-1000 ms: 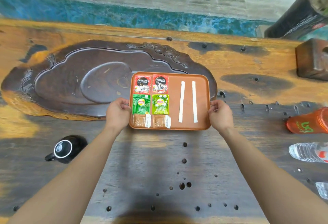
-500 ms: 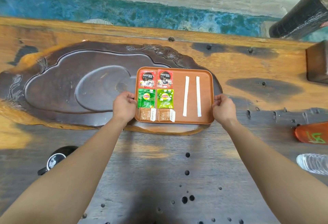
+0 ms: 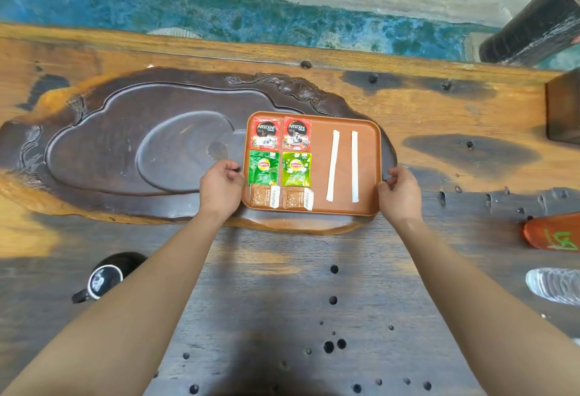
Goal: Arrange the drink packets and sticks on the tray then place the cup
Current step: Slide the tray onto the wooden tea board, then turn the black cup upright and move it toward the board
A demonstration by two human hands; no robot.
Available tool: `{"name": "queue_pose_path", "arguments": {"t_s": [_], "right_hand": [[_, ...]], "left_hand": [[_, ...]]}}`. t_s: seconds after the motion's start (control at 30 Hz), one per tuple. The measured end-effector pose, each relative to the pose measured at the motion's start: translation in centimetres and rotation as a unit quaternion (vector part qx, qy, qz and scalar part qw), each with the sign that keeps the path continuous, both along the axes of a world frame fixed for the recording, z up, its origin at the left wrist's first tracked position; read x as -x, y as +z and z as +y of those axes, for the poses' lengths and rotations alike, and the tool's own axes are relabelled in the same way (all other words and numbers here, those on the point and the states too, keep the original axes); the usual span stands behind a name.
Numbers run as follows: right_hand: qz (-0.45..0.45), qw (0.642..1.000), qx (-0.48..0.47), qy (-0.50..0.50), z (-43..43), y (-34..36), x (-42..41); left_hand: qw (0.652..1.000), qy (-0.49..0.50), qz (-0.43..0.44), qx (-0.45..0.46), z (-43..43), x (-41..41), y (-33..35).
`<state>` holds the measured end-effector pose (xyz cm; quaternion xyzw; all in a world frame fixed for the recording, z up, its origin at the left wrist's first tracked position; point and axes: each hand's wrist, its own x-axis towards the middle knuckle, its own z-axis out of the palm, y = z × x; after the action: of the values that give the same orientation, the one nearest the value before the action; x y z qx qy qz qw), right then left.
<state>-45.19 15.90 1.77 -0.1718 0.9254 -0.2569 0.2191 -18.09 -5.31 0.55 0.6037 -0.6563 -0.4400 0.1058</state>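
An orange-brown tray (image 3: pixel 317 209) rests on the right end of the dark carved tea board (image 3: pixel 125 150). On its left half lie two red Nescafe packets (image 3: pixel 281 133), two green Lipton packets (image 3: pixel 280 169) and two brown packets (image 3: pixel 279 198) in rows. Two white sticks (image 3: pixel 343 165) lie side by side on its right half. My left hand (image 3: pixel 219 186) grips the tray's left rim and my right hand (image 3: pixel 400 194) grips its right rim. The black cup (image 3: pixel 106 276) stands on the table at the lower left, partly behind my left forearm.
An orange pouch (image 3: pixel 552 235) and a clear plastic bottle (image 3: pixel 555 285) lie at the right edge. A dark wooden block (image 3: pixel 563 109) and a black cylinder (image 3: pixel 533 25) sit at the far right. The table's near part has several small holes.
Both hands have carried the tray away from me, from the bare table onto the right end of the carved tea board. The cup has not moved.
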Motion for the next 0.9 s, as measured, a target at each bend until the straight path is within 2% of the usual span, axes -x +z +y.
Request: {"name": "queue_pose_path", "arguments": {"t_s": [0.07,0.2,0.3,0.5,0.67,0.8,0.9], "right_hand": [[0.050,0.998,0.023,0.008,1.1,0.2,-1.7],[0.119,0.986,0.061,0.098,4.1,0.2,-8.5],[0.114,0.974,0.054,0.187,6.4,-0.7,-14.5],[0.061,0.954,-0.043,0.291,8.2,-3.0,-23.1],[0.060,0.936,-0.127,0.324,7.8,-5.0,-26.6],[0.064,0.931,-0.159,0.323,7.7,-6.0,-28.0],[0.083,0.926,-0.173,0.325,7.7,-6.3,-28.5]], "left_hand": [[0.999,0.001,-0.006,0.033,0.8,-1.5,0.5],[0.995,-0.007,-0.004,0.101,3.4,-6.4,2.2],[0.989,-0.020,-0.009,0.146,5.7,-11.4,2.9],[0.961,-0.018,-0.134,0.242,8.6,-21.6,3.2],[0.960,0.037,-0.172,0.219,8.8,-28.6,2.0],[0.976,-0.005,-0.170,0.137,7.9,-32.1,1.1],[0.983,-0.017,-0.138,0.117,7.0,-33.8,0.4]]}}
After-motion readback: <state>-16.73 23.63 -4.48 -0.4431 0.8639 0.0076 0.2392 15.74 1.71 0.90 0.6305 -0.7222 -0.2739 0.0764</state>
